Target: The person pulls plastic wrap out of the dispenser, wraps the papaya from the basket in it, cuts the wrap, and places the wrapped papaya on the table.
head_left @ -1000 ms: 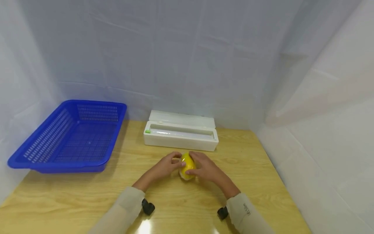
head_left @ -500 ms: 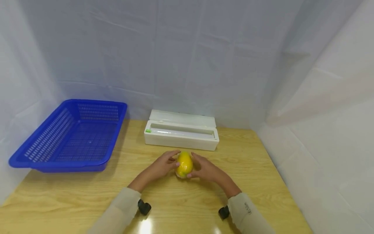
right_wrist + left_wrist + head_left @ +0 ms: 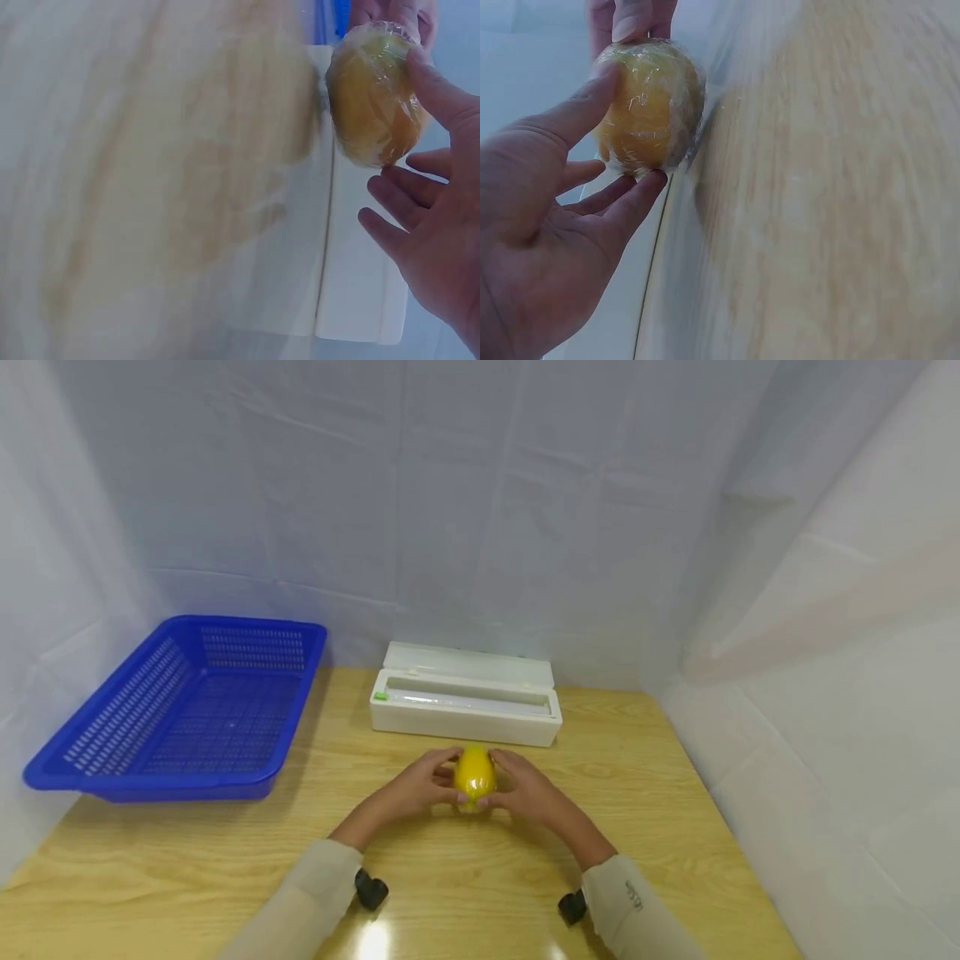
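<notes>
A yellow oval fruit (image 3: 475, 772), wrapped in shiny cling film, is held between both hands close over the wooden table. My left hand (image 3: 414, 788) pinches its left side; in the left wrist view the thumb lies on one face of the fruit (image 3: 651, 109) and fingertips touch its lower end. From the other side, my right hand (image 3: 529, 792) grips it with the thumb and fingertips, and the right wrist view has creases of film across the fruit (image 3: 373, 101). Just behind the hands stands a white cling film dispenser (image 3: 465, 720), lid raised, a roll (image 3: 468, 702) inside.
To the left on the table (image 3: 645, 827) stands a large blue plastic basket (image 3: 300, 710) with slotted walls. A green slider (image 3: 381, 696) sits at the dispenser's left end. White sheeting (image 3: 480, 510) hangs behind the table and along both sides.
Between the hands the fruit has turned and shifted slightly back and to the left. Fingers and thumbs have moved round it. Basket and dispenser have stayed put.
</notes>
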The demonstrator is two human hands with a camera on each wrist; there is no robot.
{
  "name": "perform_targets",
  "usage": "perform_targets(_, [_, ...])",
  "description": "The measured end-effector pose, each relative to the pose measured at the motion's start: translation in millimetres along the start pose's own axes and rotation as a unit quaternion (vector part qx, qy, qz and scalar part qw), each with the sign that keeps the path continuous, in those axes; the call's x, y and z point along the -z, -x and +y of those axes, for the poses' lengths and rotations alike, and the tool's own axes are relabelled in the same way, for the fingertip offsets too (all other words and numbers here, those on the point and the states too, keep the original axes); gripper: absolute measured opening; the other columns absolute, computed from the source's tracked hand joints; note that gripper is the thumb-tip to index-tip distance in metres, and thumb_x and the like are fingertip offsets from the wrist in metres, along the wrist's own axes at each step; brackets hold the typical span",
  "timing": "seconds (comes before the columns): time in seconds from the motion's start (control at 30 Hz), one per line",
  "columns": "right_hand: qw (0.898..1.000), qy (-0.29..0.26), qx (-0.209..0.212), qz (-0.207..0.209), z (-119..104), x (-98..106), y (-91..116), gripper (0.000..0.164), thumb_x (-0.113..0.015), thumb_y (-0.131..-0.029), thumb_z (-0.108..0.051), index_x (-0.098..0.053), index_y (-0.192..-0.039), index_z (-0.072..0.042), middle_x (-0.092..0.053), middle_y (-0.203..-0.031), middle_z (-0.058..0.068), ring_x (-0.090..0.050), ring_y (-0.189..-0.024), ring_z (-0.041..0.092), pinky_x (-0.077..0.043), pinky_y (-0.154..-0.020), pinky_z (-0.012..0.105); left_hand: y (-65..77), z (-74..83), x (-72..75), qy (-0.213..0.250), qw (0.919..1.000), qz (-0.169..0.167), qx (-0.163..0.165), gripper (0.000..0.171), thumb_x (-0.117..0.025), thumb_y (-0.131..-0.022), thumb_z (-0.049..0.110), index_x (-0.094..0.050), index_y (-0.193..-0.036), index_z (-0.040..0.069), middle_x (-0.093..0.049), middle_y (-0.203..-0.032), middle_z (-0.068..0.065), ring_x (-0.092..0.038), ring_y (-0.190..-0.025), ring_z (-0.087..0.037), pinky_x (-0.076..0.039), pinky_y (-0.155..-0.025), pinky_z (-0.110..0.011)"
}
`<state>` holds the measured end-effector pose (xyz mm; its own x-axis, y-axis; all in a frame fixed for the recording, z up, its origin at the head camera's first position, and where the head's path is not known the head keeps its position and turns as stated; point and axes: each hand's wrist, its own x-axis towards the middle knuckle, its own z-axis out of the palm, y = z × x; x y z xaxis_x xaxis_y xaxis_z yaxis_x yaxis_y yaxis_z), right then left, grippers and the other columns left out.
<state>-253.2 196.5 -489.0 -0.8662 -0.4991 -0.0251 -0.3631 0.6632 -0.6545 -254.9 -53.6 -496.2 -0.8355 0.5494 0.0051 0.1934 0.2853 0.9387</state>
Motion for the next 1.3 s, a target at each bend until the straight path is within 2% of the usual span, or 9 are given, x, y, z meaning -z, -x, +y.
perform_targets(0.17, [1.000, -0.007, 0.004, -0.012, 1.3, -0.8, 1.2, 0.088, -0.071, -0.087, -0.056, -0.034, -0.158, -0.019, -0.032, -0.162, 0.006, -0.041, -0.143, 0.028, -0.038, -0.116, 0.052, -0.5, -1.4, -1.9, -0.001, 1.0000, -0.009, -0.002, 0.076, -0.075, -0.092, 0.021, -0.035, -0.155, 0.002, -0.040, -0.153, -0.023, -0.052, -0.133, -0.040, -0.049, -0.107, -0.048])
perform_targets(0.37, [1.000, -0.012, -0.004, -0.009, -0.2, 1.4, 1.1, 0.086, -0.072, -0.089, -0.049, -0.034, -0.157, -0.014, -0.033, -0.161, 0.008, -0.050, -0.133, 0.026, -0.044, -0.112, 0.047, -0.9, -0.4, -3.8, -0.002, 1.0000, -0.002, -0.006, 0.073, -0.074, -0.093, 0.020, -0.038, -0.154, 0.004, -0.043, -0.151, -0.020, -0.054, -0.132, -0.037, -0.049, -0.107, -0.046])
perform_targets(0.53, [1.000, -0.010, -0.019, -0.006, -0.7, 3.3, 0.4, 0.088, -0.074, -0.087, -0.049, -0.035, -0.157, -0.013, -0.033, -0.161, 0.010, -0.046, -0.139, 0.031, -0.041, -0.113, 0.050, -2.9, -2.0, -5.5, -0.006, 0.9999, -0.005, -0.016, 0.070, -0.073, -0.094, 0.018, -0.040, -0.153, 0.005, -0.045, -0.150, -0.018, -0.054, -0.132, -0.036, -0.049, -0.108, -0.045])
perform_targets(0.6, [1.000, -0.010, -0.017, -0.004, 0.3, 3.1, -0.1, 0.088, -0.074, -0.087, -0.049, -0.036, -0.157, -0.013, -0.033, -0.161, 0.011, -0.043, -0.141, 0.032, -0.040, -0.115, 0.052, -3.5, -2.5, -6.2, -0.009, 0.9999, 0.000, -0.012, 0.070, -0.073, -0.093, 0.019, -0.040, -0.153, 0.005, -0.045, -0.149, -0.018, -0.055, -0.131, -0.036, -0.049, -0.107, -0.045])
perform_targets(0.8, [1.000, -0.024, -0.004, -0.002, 4.4, 2.2, -2.8, 0.083, -0.074, -0.090, -0.044, -0.036, -0.157, -0.015, -0.034, -0.160, 0.012, -0.043, -0.141, 0.032, -0.039, -0.115, 0.052, -6.8, -2.0, -4.6, -0.034, 0.9989, 0.006, -0.031, 0.067, -0.073, -0.093, 0.019, -0.043, -0.151, 0.002, -0.048, -0.149, -0.020, -0.056, -0.129, -0.037, -0.050, -0.106, -0.045])
perform_targets(1.0, [0.998, -0.055, 0.015, -0.028, 3.0, -3.8, -8.8, 0.078, -0.073, -0.091, -0.039, -0.036, -0.156, -0.018, -0.036, -0.159, 0.011, -0.042, -0.142, 0.028, -0.039, -0.116, 0.045, -0.8, -3.9, -2.8, -0.051, 0.9981, 0.034, 0.006, 0.068, -0.076, -0.090, 0.018, -0.046, -0.149, 0.002, -0.048, -0.148, -0.021, -0.058, -0.127, -0.035, -0.048, -0.108, -0.047])
perform_targets(1.13, [0.998, -0.059, 0.009, -0.033, 1.0, -8.0, -13.3, 0.073, -0.074, -0.091, -0.037, -0.039, -0.154, -0.021, -0.041, -0.157, 0.003, -0.042, -0.143, 0.022, -0.038, -0.118, 0.041, 1.6, -5.1, -0.8, -0.049, 0.9981, 0.035, 0.016, 0.069, -0.076, -0.091, 0.020, -0.045, -0.150, 0.003, -0.047, -0.150, -0.019, -0.057, -0.128, -0.034, -0.048, -0.108, -0.048])
perform_targets(1.3, [0.996, -0.080, 0.025, -0.026, -1.7, -9.1, -20.5, 0.068, -0.073, -0.092, -0.035, -0.041, -0.151, -0.026, -0.046, -0.153, -0.006, -0.044, -0.142, 0.015, -0.036, -0.119, 0.040, 0.9, -3.9, 5.0, -0.037, 0.9977, 0.049, 0.030, 0.069, -0.075, -0.092, 0.021, -0.044, -0.151, 0.007, -0.046, -0.152, -0.017, -0.057, -0.128, -0.031, -0.048, -0.107, -0.049])
